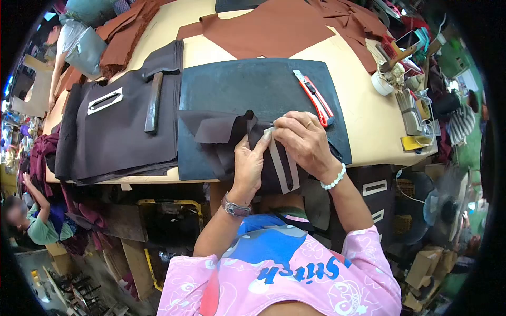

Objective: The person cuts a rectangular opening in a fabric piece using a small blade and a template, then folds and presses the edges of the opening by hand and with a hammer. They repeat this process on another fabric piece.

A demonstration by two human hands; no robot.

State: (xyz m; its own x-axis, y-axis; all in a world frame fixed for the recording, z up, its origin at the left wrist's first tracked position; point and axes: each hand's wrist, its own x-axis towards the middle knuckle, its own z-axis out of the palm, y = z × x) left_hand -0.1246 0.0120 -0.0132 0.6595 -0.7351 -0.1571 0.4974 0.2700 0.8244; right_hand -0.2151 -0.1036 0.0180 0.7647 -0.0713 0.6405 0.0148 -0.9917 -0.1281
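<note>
My left hand (250, 164) grips a dark fabric piece (213, 129) at the front edge of the dark mat (237, 79), its thumb on the end of a pale strip (278, 158). Close beside it, my right hand (303, 138) has its fingers pinched at the top of the same strip and fabric. Whatever lies between those fingertips is too small to tell. The fabric hangs partly over the table edge. A red utility knife (314, 100) lies on the mat, just above my right hand.
Stacked dark fabric (126, 131) at the left bears a hammer (153, 102) and a white rectangular frame (105, 100). Brown material (269, 29) lies at the back. A white cup (382, 83) and rulers stand right. Other people are at the far left.
</note>
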